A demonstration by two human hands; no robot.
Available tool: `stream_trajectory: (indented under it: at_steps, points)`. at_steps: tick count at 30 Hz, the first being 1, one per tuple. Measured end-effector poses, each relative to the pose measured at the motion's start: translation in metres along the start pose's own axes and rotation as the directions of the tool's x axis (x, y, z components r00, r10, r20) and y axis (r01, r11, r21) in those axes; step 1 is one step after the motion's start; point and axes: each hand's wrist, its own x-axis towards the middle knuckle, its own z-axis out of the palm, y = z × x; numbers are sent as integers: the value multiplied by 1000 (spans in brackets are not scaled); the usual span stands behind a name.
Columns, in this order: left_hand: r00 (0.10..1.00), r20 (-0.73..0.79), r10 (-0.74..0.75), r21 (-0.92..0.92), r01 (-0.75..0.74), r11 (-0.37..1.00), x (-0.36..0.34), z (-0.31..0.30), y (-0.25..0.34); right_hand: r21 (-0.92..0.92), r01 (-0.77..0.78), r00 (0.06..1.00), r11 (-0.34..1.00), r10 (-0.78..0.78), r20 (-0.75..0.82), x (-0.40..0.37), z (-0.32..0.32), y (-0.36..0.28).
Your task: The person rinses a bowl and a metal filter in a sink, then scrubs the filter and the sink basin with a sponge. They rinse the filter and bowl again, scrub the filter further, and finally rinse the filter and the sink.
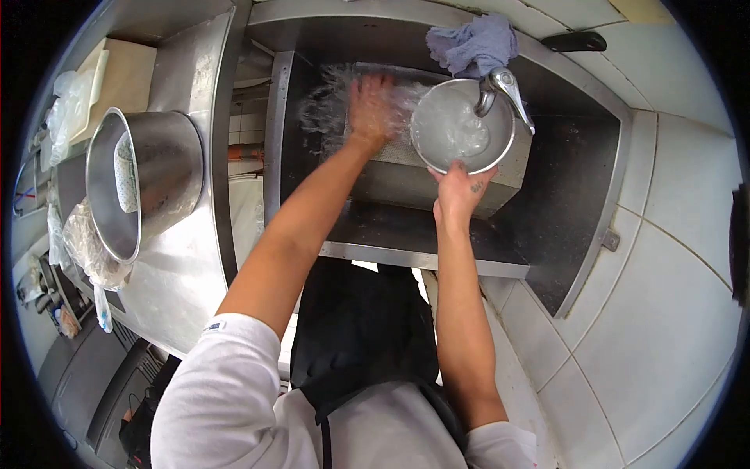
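A round metal bowl (437,117) with water in it sits below the tap (504,86) in the dark sink. My right hand (461,191) grips its near rim, thumb over the edge. Water splashes at the left side of the bowl. My left hand (373,109) lies palm down with fingers spread in the splashing water, on a perforated metal piece (391,176) that reaches under the bowl. Spray hides part of that metal surface.
A purple cloth (476,45) lies behind the tap, and a black handle (574,41) rests at the back right edge. On the left metal counter (176,289) a large steel pot (168,172) lies on its side beside plastic bags (90,242) and a board (129,74).
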Motion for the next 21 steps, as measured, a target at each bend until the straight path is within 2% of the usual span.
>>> stream_trajectory:
  at_steps: [1,2,4,5,7,8,9,10,11,12,14,16,18,19,21]
  points:
    - [990,123,-70,70,61,996,7,-2,-2,2,41,999,999,-41,-22,2,2,0]
    - [990,125,-66,68,58,996,10,-14,5,4,84,995,996,-84,-46,4,3,-1]
    - [944,329,3,77,-30,997,19,-42,33,-44,141,986,989,-145,-85,4,2,-7]
    - [911,405,84,-71,-60,996,27,-46,48,-93,200,971,975,-210,-117,5,3,-11]
    - [866,465,184,-227,-84,970,39,-32,77,-154,228,959,961,-249,-134,4,-3,-20]
    - [970,22,243,-413,-213,885,44,-3,89,-213,251,948,944,-285,-144,4,-5,-23]
    - [888,-422,180,-509,-397,764,46,3,92,-217,252,947,943,-287,-147,7,-8,-22]
    - [890,-421,178,-513,-395,762,50,10,87,-393,362,892,846,-437,-119,9,-10,-19]
    - [937,-248,246,-487,-340,805,53,-1,73,-550,448,820,705,-569,-62,11,-12,-16]
    - [953,-60,298,-447,-292,845,52,-1,58,-553,443,822,706,-566,-65,12,-11,-14]
    - [986,-75,148,-438,-166,884,42,2,22,-504,481,818,717,-574,-35,11,-1,-8]
    - [994,27,101,-355,-85,931,30,-10,-16,-456,475,838,752,-545,-26,8,10,-2]
    - [973,-218,81,-310,-148,939,22,2,-43,-509,398,877,763,-480,-34,4,23,4]
    - [973,-218,80,-308,-146,940,17,5,-53,-472,401,886,785,-464,-19,1,28,4]
    - [992,34,-119,-336,124,934,7,-3,-62,-470,397,891,788,-454,-9,-1,39,8]
